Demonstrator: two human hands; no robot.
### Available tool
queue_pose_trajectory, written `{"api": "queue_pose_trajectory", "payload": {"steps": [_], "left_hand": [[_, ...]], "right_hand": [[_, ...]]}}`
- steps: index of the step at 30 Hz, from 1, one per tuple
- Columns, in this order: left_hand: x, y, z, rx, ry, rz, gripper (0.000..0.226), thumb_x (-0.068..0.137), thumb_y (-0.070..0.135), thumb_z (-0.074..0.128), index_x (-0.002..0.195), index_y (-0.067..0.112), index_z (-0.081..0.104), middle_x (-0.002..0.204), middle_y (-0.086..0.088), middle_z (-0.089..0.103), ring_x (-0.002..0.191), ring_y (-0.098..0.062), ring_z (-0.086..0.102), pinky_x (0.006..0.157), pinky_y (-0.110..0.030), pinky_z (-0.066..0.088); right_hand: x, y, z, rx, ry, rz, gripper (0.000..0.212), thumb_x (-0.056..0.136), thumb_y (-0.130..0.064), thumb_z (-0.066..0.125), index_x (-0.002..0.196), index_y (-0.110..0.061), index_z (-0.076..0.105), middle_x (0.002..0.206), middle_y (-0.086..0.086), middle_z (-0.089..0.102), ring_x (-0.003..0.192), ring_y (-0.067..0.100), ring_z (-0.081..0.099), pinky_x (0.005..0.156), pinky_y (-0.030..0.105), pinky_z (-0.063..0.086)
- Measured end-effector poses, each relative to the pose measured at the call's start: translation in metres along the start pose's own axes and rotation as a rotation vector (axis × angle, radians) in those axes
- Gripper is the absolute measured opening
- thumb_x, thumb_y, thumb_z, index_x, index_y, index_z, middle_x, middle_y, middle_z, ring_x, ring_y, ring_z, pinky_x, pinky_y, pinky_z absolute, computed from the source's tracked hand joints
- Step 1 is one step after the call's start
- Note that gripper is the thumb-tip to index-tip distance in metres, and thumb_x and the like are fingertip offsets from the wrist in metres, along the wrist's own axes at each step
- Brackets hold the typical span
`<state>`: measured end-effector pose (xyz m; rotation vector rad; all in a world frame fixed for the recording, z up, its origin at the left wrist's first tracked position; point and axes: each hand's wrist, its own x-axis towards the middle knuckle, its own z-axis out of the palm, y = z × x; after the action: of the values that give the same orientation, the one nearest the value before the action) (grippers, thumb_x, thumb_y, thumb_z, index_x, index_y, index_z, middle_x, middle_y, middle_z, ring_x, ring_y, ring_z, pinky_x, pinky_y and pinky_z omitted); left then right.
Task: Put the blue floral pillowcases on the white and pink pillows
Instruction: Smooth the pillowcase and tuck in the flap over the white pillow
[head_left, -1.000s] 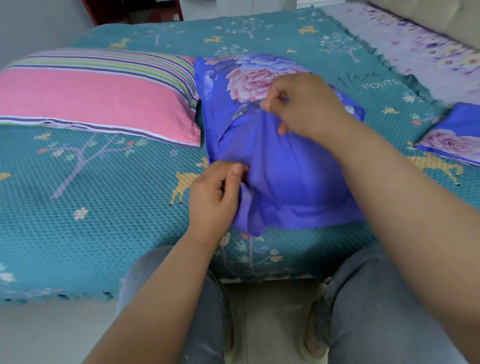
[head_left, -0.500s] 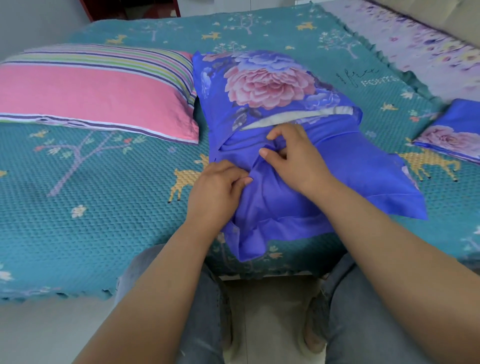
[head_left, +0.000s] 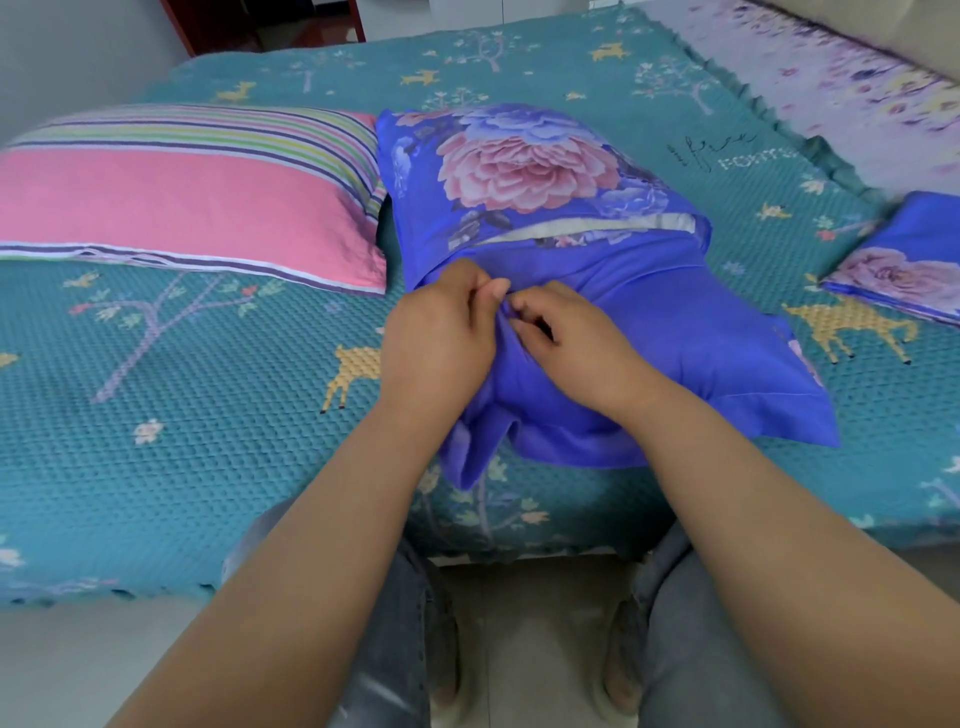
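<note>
Pillowcase (head_left: 545, 171) lengthwise away from viewer; opening nearest

The pillowcase (head_left: 597, 291) at the centre is bright blue, printed with a large pink peony and paler blue blooms; a sliver of white shows at its opening. At nine o'clock the pillow (head_left: 182, 202) is pink, banded with green, purple, yellow and white stripes. The bedspread (head_left: 182, 415) is teal, woven with yellow deer, lilac trees and small flowers. At three o'clock a second pillowcase (head_left: 904, 265) is blue with a pale pink bloom. At one o'clock a sheet (head_left: 831, 88) is lilac floral.
</note>
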<state>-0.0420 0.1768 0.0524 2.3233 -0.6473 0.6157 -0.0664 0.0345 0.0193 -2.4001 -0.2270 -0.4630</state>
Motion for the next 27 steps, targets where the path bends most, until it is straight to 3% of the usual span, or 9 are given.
{"api": "queue_pose_trajectory", "payload": {"steps": [3, 7, 12, 15, 17, 19, 22, 25, 27], "left_hand": [[0.000, -0.012, 0.015, 0.025, -0.060, -0.101, 0.024, 0.093, 0.033, 0.054, 0.089, 0.010, 0.059, 0.079, -0.016, 0.068, 0.077, -0.038, 0.061, 0.065, -0.040, 0.041], [-0.018, -0.032, 0.011, -0.234, -0.150, -0.206, 0.028, 0.087, 0.027, 0.064, 0.109, 0.013, 0.054, 0.104, 0.000, 0.071, 0.096, -0.025, 0.066, 0.079, -0.027, 0.045], [-0.037, -0.029, 0.013, 0.048, -0.306, 0.217, 0.090, 0.075, 0.064, 0.055, 0.137, 0.002, 0.038, 0.140, -0.011, 0.047, 0.126, -0.026, 0.046, 0.104, -0.030, 0.032], [-0.027, -0.032, 0.029, 0.213, -0.359, 0.292, 0.091, 0.072, 0.057, 0.062, 0.140, 0.002, 0.036, 0.142, -0.013, 0.044, 0.130, -0.029, 0.042, 0.108, -0.036, 0.030], [-0.018, -0.032, 0.038, 0.185, -0.469, 0.218, 0.077, 0.069, 0.041, 0.074, 0.133, 0.008, 0.046, 0.133, -0.011, 0.052, 0.122, -0.028, 0.048, 0.101, -0.033, 0.034], [-0.010, -0.033, 0.040, 0.133, -0.570, 0.170, 0.049, 0.066, 0.031, 0.077, 0.106, 0.009, 0.060, 0.110, -0.012, 0.063, 0.105, -0.029, 0.057, 0.084, -0.032, 0.039], [-0.014, -0.041, 0.023, 0.138, -0.663, 0.270, 0.023, 0.069, 0.026, 0.074, 0.077, 0.009, 0.061, 0.085, -0.012, 0.067, 0.084, -0.030, 0.063, 0.064, -0.030, 0.036], [-0.038, -0.060, -0.013, 0.248, -0.574, 0.545, 0.017, 0.067, 0.031, 0.059, 0.060, 0.016, 0.055, 0.063, -0.003, 0.061, 0.061, -0.027, 0.062, 0.052, -0.024, 0.039], [-0.045, -0.071, -0.034, 0.252, -0.622, 0.508, 0.014, 0.069, 0.026, 0.056, 0.061, 0.018, 0.048, 0.063, 0.003, 0.056, 0.062, -0.024, 0.058, 0.054, -0.022, 0.035]], "right_hand": [[-0.003, 0.002, 0.000, -0.222, -0.119, -0.052, 0.016, 0.089, -0.028, 0.051, 0.093, -0.015, 0.060, 0.083, -0.002, 0.043, 0.090, 0.031, 0.051, 0.076, 0.036, 0.039], [0.008, -0.002, 0.001, -0.247, 0.239, 0.210, 0.018, 0.095, -0.033, 0.049, 0.097, -0.020, 0.061, 0.100, 0.001, 0.063, 0.095, 0.024, 0.058, 0.068, 0.034, 0.039], [0.020, 0.001, 0.001, -0.242, 0.419, 0.308, 0.023, 0.097, -0.033, 0.043, 0.105, -0.021, 0.060, 0.094, 0.006, 0.070, 0.090, 0.033, 0.062, 0.064, 0.037, 0.040], [0.020, 0.004, -0.003, -0.132, 0.391, 0.323, 0.018, 0.096, -0.030, 0.046, 0.101, -0.020, 0.060, 0.092, 0.004, 0.069, 0.088, 0.031, 0.061, 0.067, 0.038, 0.045], [0.018, 0.008, -0.004, -0.134, 0.261, 0.356, 0.017, 0.095, -0.027, 0.045, 0.103, -0.021, 0.059, 0.100, 0.000, 0.068, 0.094, 0.028, 0.060, 0.073, 0.037, 0.046], [0.015, 0.012, 0.001, -0.186, 0.082, 0.361, 0.017, 0.096, -0.029, 0.043, 0.107, -0.023, 0.055, 0.109, 0.000, 0.067, 0.100, 0.027, 0.060, 0.080, 0.038, 0.047], [0.011, 0.019, 0.009, -0.189, -0.082, 0.379, 0.024, 0.098, -0.035, 0.040, 0.115, -0.022, 0.052, 0.120, 0.006, 0.063, 0.110, 0.030, 0.057, 0.090, 0.039, 0.045], [0.007, 0.031, 0.005, -0.321, -0.219, 0.342, 0.048, 0.098, -0.047, 0.033, 0.141, -0.025, 0.035, 0.153, 0.001, 0.029, 0.141, 0.020, 0.026, 0.113, 0.035, 0.020], [0.004, 0.032, 0.005, -0.387, -0.201, 0.300, 0.056, 0.097, -0.053, 0.031, 0.147, -0.028, 0.026, 0.159, -0.005, 0.010, 0.146, 0.014, 0.007, 0.117, 0.034, 0.007]]}}
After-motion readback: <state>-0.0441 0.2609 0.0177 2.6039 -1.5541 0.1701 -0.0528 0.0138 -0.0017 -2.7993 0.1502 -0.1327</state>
